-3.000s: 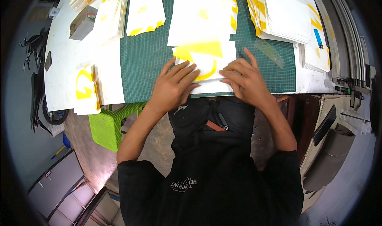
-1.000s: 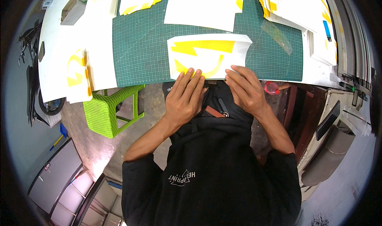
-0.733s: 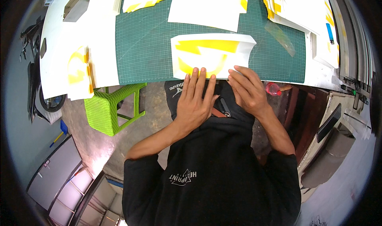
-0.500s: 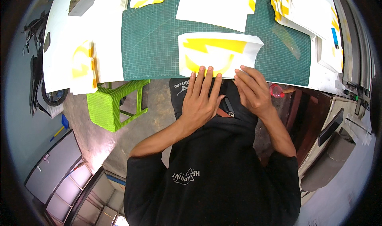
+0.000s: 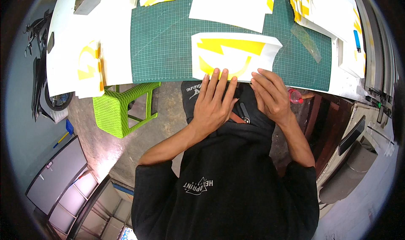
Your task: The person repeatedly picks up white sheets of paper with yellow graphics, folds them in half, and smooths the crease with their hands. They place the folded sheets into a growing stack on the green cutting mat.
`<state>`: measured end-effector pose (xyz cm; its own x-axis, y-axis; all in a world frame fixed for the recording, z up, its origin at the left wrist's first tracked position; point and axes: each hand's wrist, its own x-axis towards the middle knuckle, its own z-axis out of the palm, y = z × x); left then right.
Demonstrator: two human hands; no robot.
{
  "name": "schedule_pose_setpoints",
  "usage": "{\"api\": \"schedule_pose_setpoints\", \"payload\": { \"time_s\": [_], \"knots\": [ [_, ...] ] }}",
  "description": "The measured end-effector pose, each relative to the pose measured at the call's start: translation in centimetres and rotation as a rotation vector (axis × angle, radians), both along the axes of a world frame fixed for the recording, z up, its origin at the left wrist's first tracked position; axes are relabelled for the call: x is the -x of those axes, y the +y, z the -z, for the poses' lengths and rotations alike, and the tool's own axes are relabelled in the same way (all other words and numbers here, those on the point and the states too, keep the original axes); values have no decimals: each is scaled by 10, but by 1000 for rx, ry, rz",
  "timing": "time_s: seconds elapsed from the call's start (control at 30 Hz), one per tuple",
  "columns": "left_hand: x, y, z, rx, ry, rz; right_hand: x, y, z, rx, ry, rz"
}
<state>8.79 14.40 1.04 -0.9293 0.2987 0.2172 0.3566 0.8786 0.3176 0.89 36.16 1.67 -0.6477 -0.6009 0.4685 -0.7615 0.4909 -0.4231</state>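
Note:
A white paper piece with yellow print (image 5: 230, 50), its upper corners creased, lies on the green cutting mat (image 5: 162, 50) along the table's near edge. My left hand (image 5: 215, 103) has its fingers stretched out and slightly spread, the tips resting on the paper's lower edge. At the paper's lower right, my right hand (image 5: 272, 96) touches the edge with its fingertips. Its fingers are extended and lightly bent; the thumb is mostly hidden. I see nothing held in either hand.
White and yellow printed sheets (image 5: 230, 8) lie farther back. Stacks stand at the left (image 5: 88, 69) and right (image 5: 327, 12). A clear strip (image 5: 306, 41) crosses the mat's right side. Below the table are a green stool (image 5: 112, 113) and a bottle with a red cap (image 5: 295, 96).

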Motion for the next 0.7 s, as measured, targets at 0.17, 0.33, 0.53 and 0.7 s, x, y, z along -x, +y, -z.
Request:
{"api": "schedule_pose_setpoints", "payload": {
  "time_s": [0.17,0.33,0.53,0.7],
  "knots": [
    [-1,-1,4,14,14,0,-1,1,0,6,-11,-2],
    [-1,1,3,27,20,-13,-1,3,1,12,-11,-3],
    [-3,0,5,78,13,-1,-3,6,6,34,11,32],
    [-3,-1,6,94,-11,12,-4,8,3,32,6,36]
  ]
}}
